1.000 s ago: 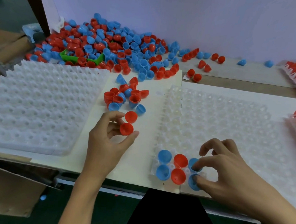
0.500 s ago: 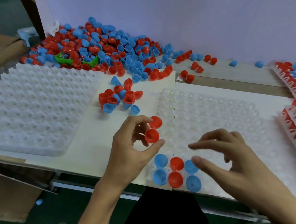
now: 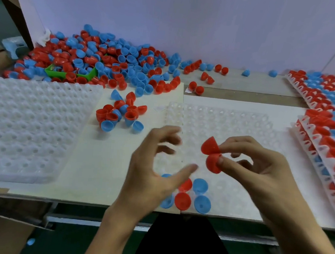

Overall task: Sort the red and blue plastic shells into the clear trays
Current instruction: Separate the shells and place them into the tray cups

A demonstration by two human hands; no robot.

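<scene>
I am holding 2 red shells (image 3: 212, 156) in my right hand (image 3: 258, 173), pinching them between thumb and fingertips above the middle of the clear tray (image 3: 232, 123) in front of me. My left hand (image 3: 155, 169) is hanging open beside them over the tray's left edge, fingers loosely spread and gripping nothing.

I am judging this tray as barely begun: only 6 shells, blue and red, are sitting in the pockets at its near left corner (image 3: 185, 195), and every other pocket I can see is waiting. A second tray (image 3: 34, 125) at the table's left edge is holding nothing. Filled trays (image 3: 325, 126) are stacking up along the right edge.

Plenty is remaining: a small cluster of shells (image 3: 120, 113) is lying between the 2 trays, and a big heap (image 3: 99, 62) is covering the far left corner.
</scene>
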